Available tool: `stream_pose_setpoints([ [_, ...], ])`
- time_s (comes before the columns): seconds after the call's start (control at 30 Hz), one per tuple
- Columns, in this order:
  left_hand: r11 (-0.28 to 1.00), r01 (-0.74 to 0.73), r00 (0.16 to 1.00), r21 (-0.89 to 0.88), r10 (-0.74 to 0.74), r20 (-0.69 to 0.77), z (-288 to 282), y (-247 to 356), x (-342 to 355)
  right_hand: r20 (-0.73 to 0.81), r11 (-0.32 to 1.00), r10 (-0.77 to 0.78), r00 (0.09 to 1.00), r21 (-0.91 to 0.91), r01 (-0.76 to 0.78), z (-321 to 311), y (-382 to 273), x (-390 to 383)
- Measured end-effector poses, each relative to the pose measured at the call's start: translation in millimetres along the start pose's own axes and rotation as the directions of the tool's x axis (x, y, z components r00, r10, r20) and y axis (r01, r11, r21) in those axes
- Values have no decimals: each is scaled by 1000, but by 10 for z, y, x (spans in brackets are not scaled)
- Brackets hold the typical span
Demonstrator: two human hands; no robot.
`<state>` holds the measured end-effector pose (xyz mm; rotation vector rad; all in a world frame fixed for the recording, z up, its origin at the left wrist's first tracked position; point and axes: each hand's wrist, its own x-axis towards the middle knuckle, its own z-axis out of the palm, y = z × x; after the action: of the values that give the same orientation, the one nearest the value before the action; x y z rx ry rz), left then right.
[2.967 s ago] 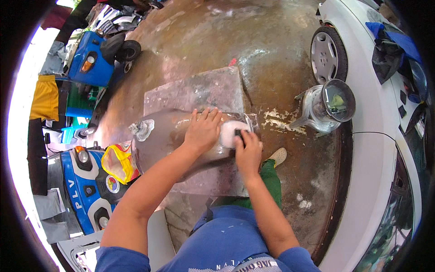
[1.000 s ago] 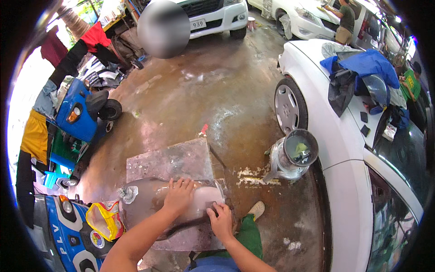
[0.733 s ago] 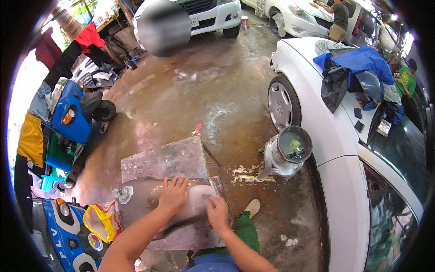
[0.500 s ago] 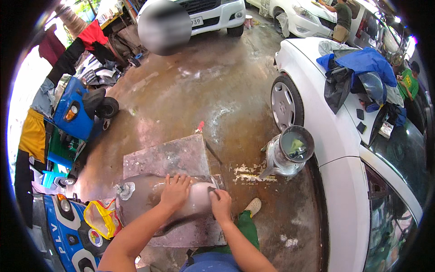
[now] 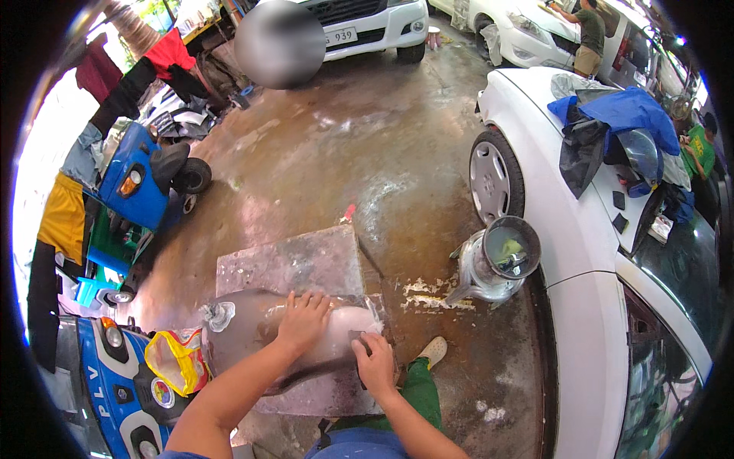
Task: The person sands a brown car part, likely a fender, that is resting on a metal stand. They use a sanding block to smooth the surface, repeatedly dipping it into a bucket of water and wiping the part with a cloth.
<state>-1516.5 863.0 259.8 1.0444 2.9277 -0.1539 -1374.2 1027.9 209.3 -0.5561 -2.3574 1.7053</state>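
A curved grey vehicle panel (image 5: 248, 325) lies across a low, stained block (image 5: 306, 256) in front of me. Toward its right end is a smooth whitish patch (image 5: 348, 323). My left hand (image 5: 304, 321) rests flat on the panel just left of that patch, fingers stretched out. At the patch's near right side, my right hand (image 5: 374, 361) pinches a small dark sanding piece (image 5: 356, 334) against the surface. Most of that piece is covered by the fingers. A crumpled clear plastic wad (image 5: 220, 315) sits on the panel's left end.
Right of the block stands a bucket (image 5: 511, 246) with murky water and something greenish in it. Beyond it is a white car (image 5: 566, 229) with a blue cloth (image 5: 627, 115) on its hood. A yellow-and-red bag (image 5: 180, 363) and blue vehicles (image 5: 126, 180) are at left.
My right hand has slid the sanding piece toward me and slightly left over the whitish patch. The left hand stays in place on the panel. The whole view has shifted a little.
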Motion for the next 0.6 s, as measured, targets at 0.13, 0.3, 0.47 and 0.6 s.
stream_pose_setpoints([
  [0.13,1000,7,999,-25,-6,37,-65,33,25,-48,998,55,997,21,-54,67,250,377],
  [0.3,1000,0,999,-6,0,47,-14,34,0,-86,994,107,990,19,-106,106,447,339],
  [0.47,1000,-7,999,8,7,31,-21,19,-4,-46,988,147,988,55,-144,13,442,46],
  [0.6,1000,-6,998,-4,6,62,-54,72,65,-56,991,133,990,31,-131,128,445,689],
])
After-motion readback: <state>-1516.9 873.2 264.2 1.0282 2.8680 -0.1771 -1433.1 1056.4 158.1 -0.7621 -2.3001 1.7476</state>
